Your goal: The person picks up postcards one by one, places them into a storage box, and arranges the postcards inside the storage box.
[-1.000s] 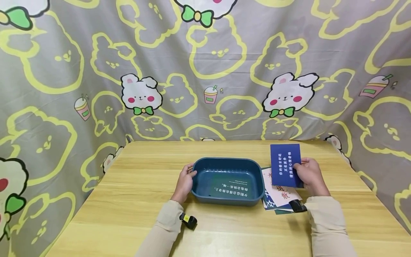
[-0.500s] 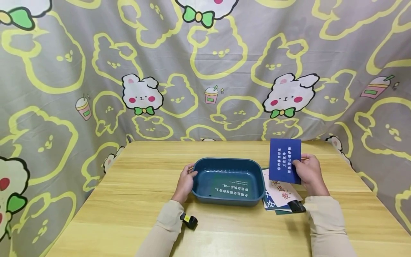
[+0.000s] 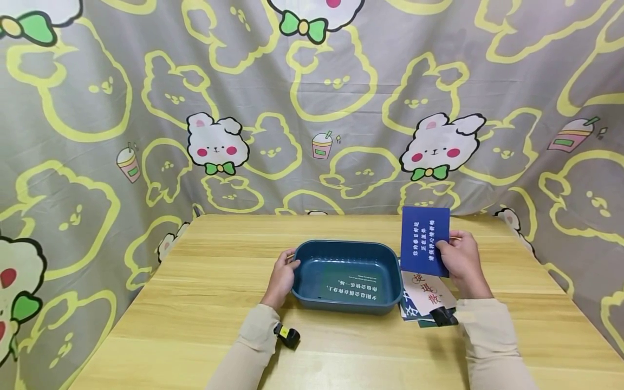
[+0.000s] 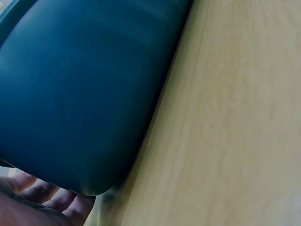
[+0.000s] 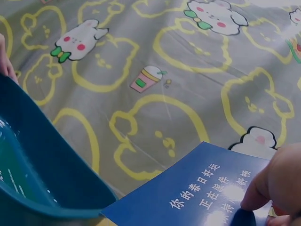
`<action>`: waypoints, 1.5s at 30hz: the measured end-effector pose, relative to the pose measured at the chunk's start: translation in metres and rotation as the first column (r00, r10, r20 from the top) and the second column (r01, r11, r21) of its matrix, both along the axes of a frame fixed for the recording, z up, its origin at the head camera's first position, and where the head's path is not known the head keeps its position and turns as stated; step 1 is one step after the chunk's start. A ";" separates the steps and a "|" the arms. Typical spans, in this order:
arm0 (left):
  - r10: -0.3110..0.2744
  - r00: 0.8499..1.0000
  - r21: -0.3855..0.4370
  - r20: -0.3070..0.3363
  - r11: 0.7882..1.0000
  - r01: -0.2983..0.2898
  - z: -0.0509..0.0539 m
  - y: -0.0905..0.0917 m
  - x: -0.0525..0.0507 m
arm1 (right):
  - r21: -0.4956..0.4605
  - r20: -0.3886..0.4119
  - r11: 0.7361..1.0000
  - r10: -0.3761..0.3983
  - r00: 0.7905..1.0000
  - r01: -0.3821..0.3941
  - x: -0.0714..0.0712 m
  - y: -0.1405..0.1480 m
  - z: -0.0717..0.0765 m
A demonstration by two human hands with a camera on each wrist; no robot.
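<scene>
A dark teal plastic basin [image 3: 347, 306] sits on the table, with a green card [image 3: 341, 281] printed in white lying flat inside. At its left end my left hand [image 3: 281, 277] grips the rim, thumb on top and fingers against the outer wall [image 4: 84, 94]. My right hand [image 3: 464, 261] pinches a blue card [image 3: 423, 238] with white writing between thumb and fingers, raised to the right of the basin. The card is also large in the right wrist view [image 5: 188, 193]. Below it lies a white card [image 3: 426, 295] with red writing, on top of other cards.
Under the white card, edges of a blue card [image 3: 411, 310] and a green card [image 3: 429, 324] show beside the basin's right end. The wooden table [image 3: 219, 238] ends at a patterned curtain [image 3: 273, 81] at the back and sides.
My right hand has lifted the blue card upward, then shifted it slightly left toward the basin. More of the white card's writing shows beneath. The left hand and basin stay in place.
</scene>
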State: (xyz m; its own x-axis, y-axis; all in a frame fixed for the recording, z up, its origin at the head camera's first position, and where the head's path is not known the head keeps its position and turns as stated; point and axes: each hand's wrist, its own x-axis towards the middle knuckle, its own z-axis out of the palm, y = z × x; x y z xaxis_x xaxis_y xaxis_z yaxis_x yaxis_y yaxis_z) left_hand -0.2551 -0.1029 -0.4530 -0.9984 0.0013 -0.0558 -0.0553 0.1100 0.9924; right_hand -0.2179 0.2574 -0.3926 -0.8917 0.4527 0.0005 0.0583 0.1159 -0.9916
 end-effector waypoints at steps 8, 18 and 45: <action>0.002 1.000 0.000 -0.002 1.000 -0.002 0.001 -0.001 0.000 | 0.053 -0.030 0.997 0.062 0.998 -0.061 0.002 -0.019 0.004; 0.001 1.000 -0.008 0.007 1.000 -0.001 0.000 -0.001 -0.001 | 0.081 -0.038 0.982 0.173 0.984 -0.170 0.000 -0.048 0.003; 0.000 1.000 -0.017 -0.004 1.000 0.000 0.002 0.000 0.001 | 0.583 -0.044 0.693 0.549 0.835 -0.425 -0.009 -0.093 -0.028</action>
